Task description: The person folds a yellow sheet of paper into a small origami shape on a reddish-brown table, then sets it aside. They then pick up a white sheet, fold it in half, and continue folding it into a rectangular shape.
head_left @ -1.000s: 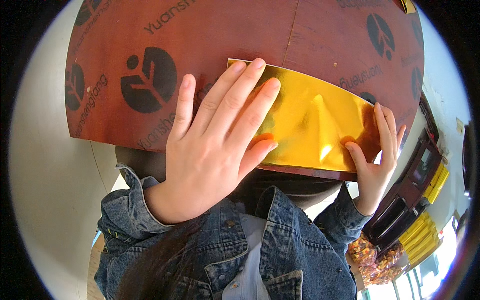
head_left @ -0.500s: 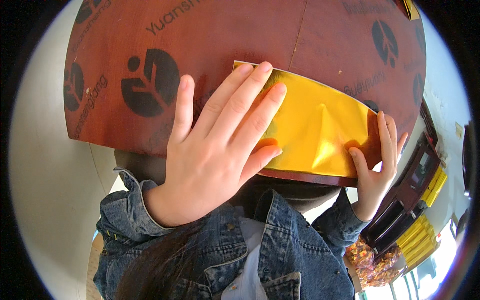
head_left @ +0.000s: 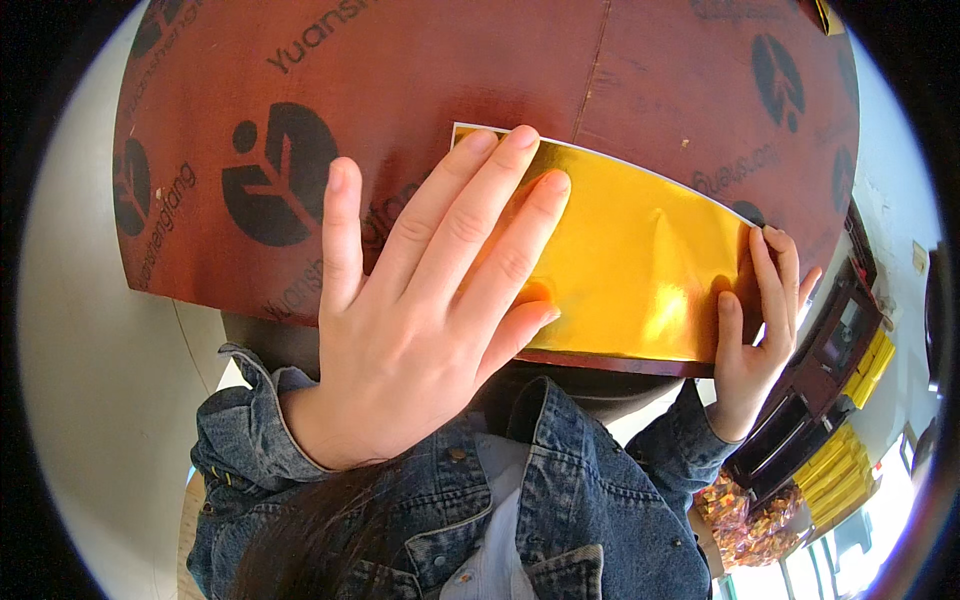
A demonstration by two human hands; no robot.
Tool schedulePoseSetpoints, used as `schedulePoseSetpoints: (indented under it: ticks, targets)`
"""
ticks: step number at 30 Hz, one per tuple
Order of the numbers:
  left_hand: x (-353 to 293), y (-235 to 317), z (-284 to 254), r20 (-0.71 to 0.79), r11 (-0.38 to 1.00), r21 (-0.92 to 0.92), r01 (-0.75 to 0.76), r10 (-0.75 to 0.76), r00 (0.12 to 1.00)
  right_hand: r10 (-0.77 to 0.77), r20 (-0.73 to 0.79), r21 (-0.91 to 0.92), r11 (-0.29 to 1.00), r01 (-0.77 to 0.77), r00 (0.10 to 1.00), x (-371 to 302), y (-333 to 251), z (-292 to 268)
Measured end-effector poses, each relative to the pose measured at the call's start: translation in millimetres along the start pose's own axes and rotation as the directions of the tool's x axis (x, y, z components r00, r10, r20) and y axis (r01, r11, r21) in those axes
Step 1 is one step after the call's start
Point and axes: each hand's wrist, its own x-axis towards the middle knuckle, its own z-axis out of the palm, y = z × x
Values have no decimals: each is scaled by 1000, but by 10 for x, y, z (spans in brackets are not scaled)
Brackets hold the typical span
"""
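Note:
A sheet of shiny gold foil paper (head_left: 620, 260) with a thin white border along its far edge lies at the near edge of the reddish-brown board table (head_left: 430, 60). My left hand (head_left: 400, 320) rests flat on the sheet's left part, fingers stretched and spread, its little finger out over the bare board. It covers much of the sheet's left end. At the right end, my right hand (head_left: 755, 325) holds the sheet's edge, thumb on the gold side and fingertips at the far corner. A soft raised ripple shows in the foil toward the right.
A folded gold piece (head_left: 828, 16) sits at the table's far right corner. Beyond the right edge stand a dark cabinet (head_left: 815, 370), stacks of yellow-gold sheets (head_left: 835, 475) and clear bags of orange-brown pieces (head_left: 755, 525). A pale floor (head_left: 90, 400) lies to the left.
The sharp crease in the middle of the foil has flattened to a softer ripple farther right. My left hand has shifted slightly left; my right hand keeps hold of the right edge.

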Motion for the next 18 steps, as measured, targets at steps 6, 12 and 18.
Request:
schedulePoseSetpoints:
  ticks: [6, 12, 18]
  targets:
    - [44, 12, -13, -2, 1000, 1, 7, -7, 1000, 50, -49, 34, 998, -49, 998, 34, -35, 15]
    - [86, -42, -19, -3, 1000, -4, -14, 14, 1000, 62, -80, -20, 998, -64, 995, 74, -59, 32]
    - [98, -50, -29, -2, 999, -28, -28, 28, 1000, 78, -113, -6, 997, -79, 990, 63, -74, 49]
